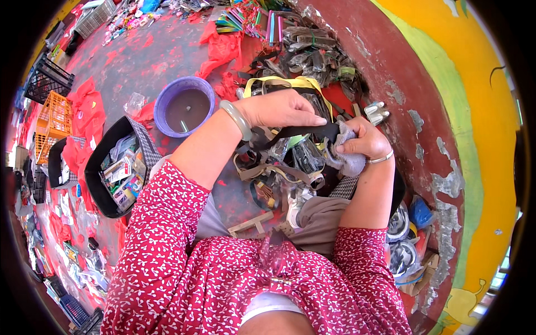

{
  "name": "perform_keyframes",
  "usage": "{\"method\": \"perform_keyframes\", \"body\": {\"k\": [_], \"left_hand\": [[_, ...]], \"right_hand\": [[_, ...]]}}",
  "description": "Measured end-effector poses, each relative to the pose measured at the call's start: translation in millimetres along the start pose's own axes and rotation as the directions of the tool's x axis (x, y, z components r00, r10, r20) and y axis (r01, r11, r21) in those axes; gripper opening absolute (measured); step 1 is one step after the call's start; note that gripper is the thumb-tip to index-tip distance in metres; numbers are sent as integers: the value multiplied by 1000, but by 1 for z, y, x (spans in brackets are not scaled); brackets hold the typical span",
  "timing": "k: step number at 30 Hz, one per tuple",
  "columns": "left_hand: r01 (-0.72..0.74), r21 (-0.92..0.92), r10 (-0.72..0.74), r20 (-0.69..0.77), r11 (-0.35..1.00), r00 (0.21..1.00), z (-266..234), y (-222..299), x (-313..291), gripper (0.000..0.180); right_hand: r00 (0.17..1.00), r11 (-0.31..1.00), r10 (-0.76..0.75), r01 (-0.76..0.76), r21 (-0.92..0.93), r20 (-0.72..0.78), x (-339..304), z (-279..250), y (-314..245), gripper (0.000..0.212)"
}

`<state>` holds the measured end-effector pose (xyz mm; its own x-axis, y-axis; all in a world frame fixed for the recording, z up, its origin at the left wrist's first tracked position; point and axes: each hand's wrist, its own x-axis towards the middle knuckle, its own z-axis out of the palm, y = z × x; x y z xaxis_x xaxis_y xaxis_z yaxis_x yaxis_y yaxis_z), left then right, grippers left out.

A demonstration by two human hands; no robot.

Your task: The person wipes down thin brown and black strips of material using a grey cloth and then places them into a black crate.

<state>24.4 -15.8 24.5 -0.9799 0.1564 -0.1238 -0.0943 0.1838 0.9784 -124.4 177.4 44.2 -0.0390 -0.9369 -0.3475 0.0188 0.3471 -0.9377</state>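
A dark strap (304, 131) stretches between my two hands above a jumble of straps. My left hand (282, 109) is closed on it, thumb and fingers pinching its upper edge. My right hand (364, 139) grips a grey knitted cloth (347, 159), which is wrapped against the strap's right end. Below them lie tan belts (285, 170) in loose loops and dark items in clear plastic (307, 155). A yellow strap (296, 82) arches just beyond my left hand.
To the left stands a purple basin (161, 106) of murky water. Beside it is a black box (100, 192) of small packages. Orange crates (54, 120) stand farther left. Bundled dark straps (318, 53) lie along the red wall (416, 111). Wrapped goods (403, 257) sit at my right.
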Motion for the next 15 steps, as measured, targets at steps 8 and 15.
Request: {"method": "perform_keyframes", "body": {"k": [8, 15], "left_hand": [[111, -295, -82, 106, 949, 991, 1, -2, -7, 20], [132, -396, -122, 48, 909, 991, -4, -22, -5, 18]], "right_hand": [[996, 969, 24, -45, -245, -86, 10, -5, 8, 22], [942, 942, 69, -170, -290, -329, -6, -23, 10, 22]]}}
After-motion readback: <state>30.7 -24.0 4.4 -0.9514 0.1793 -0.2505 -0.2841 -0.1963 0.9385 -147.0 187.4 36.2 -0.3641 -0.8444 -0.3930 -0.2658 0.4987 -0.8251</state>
